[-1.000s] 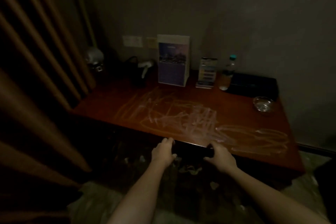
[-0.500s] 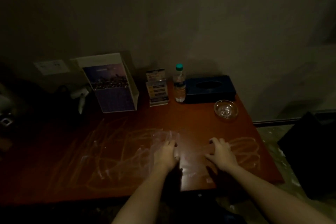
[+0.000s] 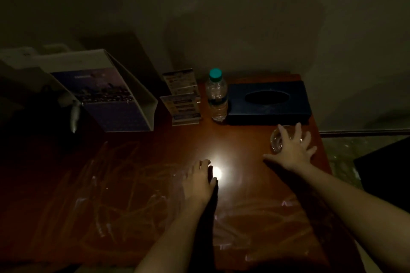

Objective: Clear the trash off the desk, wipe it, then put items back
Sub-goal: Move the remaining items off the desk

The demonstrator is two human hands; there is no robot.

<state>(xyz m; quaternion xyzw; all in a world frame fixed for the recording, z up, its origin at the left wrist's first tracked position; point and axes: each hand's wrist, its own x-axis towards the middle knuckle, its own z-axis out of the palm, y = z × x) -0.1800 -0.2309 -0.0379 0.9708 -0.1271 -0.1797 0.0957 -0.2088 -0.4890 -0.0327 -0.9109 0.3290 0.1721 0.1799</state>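
Right hand [image 3: 292, 149] is splayed palm-down over the ashtray [image 3: 276, 139]. Fingers are straight, on or just above the rim, no grip closed yet. Left hand [image 3: 199, 180] lies flat on the surface [image 3: 244, 139], near side of the glare spot, holding nothing I can see (too dim to rule out a thin cloth or film under the palm).

Smears [image 3: 124, 195] cover the surface left of the left hand and under the right forearm, so my read is the wipe isn't done and the ashtray is coming off to free that corner.

To do it well:
- Curl the fingers over the far rim with the thumb on the near rim, then lift straight up. Don't drag glass across polished wood.
- Keep it level, since its contents aren't visible.
- The surface edge is just right of the right hand, so move inward or up, not outward.
- The box [image 3: 268, 104] sits just past the fingertips, and the bottle [image 3: 216, 95] is beyond and between the hands. It's tall and tippy, so keep the wrist clear of it.
- Leave the left hand planted as a brace.
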